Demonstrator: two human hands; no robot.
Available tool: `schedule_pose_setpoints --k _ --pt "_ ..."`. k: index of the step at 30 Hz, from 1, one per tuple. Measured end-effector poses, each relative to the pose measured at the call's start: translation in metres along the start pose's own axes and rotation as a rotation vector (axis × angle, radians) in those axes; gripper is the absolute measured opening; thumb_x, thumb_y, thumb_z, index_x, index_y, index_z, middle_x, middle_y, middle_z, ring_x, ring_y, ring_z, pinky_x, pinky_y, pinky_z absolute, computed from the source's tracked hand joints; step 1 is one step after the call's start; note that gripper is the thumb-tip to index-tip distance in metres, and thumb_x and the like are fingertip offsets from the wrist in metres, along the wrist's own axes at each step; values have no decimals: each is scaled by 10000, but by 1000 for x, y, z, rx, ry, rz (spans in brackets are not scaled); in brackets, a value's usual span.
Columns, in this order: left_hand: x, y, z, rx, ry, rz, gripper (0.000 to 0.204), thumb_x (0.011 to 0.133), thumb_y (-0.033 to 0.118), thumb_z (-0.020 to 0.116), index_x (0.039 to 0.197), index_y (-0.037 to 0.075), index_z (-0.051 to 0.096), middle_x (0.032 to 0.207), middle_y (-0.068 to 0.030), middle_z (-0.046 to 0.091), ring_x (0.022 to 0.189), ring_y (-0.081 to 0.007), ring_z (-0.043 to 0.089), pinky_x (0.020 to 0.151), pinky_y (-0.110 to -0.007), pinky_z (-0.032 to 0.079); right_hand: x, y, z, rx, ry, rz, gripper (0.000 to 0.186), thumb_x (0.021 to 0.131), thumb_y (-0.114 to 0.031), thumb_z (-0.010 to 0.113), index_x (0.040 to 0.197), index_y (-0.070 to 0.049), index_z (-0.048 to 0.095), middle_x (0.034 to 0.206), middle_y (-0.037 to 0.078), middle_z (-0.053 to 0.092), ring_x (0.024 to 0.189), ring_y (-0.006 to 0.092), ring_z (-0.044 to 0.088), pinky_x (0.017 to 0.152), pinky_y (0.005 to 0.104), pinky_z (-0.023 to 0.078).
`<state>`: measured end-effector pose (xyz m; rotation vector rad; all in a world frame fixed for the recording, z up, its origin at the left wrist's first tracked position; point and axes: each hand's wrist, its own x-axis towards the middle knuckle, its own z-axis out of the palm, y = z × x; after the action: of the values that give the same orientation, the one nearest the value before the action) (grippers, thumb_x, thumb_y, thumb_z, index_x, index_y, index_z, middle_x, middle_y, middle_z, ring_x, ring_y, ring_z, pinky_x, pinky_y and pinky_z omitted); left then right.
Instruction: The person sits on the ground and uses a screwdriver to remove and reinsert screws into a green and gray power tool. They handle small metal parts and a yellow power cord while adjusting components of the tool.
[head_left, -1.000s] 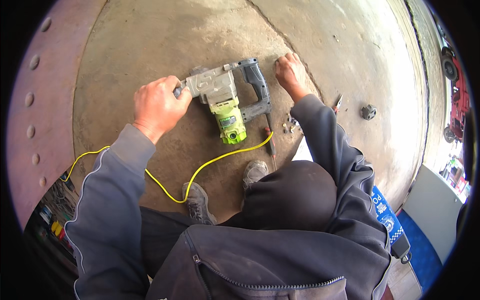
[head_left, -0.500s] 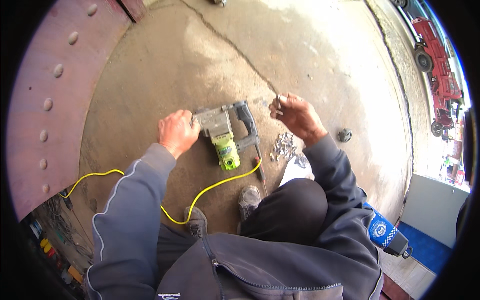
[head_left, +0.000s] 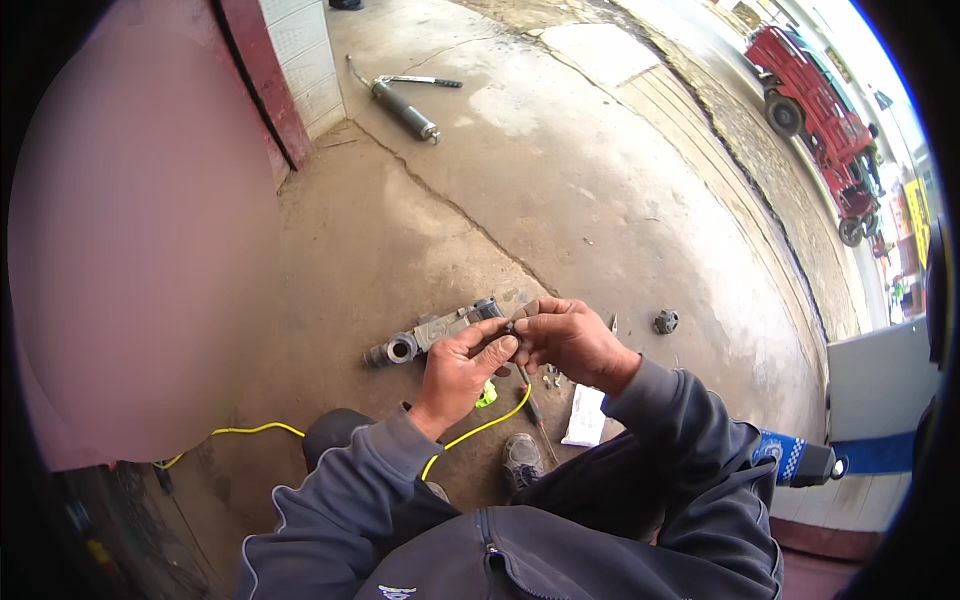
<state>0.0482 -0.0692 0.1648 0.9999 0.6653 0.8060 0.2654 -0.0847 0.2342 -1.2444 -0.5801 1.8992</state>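
My left hand [head_left: 463, 375] and my right hand [head_left: 575, 340] meet in front of me, with thumbs and fingertips pinched together. Between the fingertips sits a small dark part [head_left: 511, 328], too small to name. Just beyond the hands, a rotary hammer [head_left: 436, 330] lies on the floor, its grey metal body ending in a round open hole at the left. My hands cover much of its handle, while a bit of its green housing [head_left: 486, 394] shows below them. Partly hidden under my right hand are several small metal pieces [head_left: 552, 378].
A yellow cord [head_left: 470, 432] curves past my shoes. By my right knee lie a white packet [head_left: 585, 415] and a thin screwdriver [head_left: 535, 410]. A dark round part [head_left: 665, 321] rests to the right, and a grease gun [head_left: 405, 110] farther off. A pinkish panel [head_left: 140, 260] stands at left.
My left hand has left the rotary hammer and moved right to meet my right hand, which has come down and inward. The view has shifted, bringing the grease gun into sight.
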Motion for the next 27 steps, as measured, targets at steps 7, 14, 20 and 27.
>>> schedule_pose_setpoints --k 7,14,20,27 --pt "0 -43 36 -135 -91 -185 249 1059 100 768 1249 -61 782 1000 -62 815 896 -129 762 730 -271 632 -53 53 -20 -25 332 -113 135 1041 -93 733 1066 37 709 971 140 769 844 207 762 754 338 636" --pt "-15 -76 43 102 -386 -307 180 1048 112 782 1159 -27 805 958 -60 813 821 -115 761 708 -271 619 -97 93 -44 9 420 123 162 1014 -92 754 1042 54 691 941 177 781 776 229 773 719 340 646" --pt "-16 -84 36 78 -331 -286 191 1107 140 701 1152 -28 782 944 -77 808 813 -143 774 702 -295 635 -88 113 -38 89 476 -3 159 1007 -91 769 1063 40 698 944 154 769 796 212 759 711 340 637" --pt "-23 -88 21 92 -264 -254 188 1098 139 716 1141 -30 786 951 -61 805 820 -119 758 702 -284 625 -68 134 -28 146 504 21 164 1009 -94 765 1096 23 689 927 138 757 789 203 744 670 326 604"
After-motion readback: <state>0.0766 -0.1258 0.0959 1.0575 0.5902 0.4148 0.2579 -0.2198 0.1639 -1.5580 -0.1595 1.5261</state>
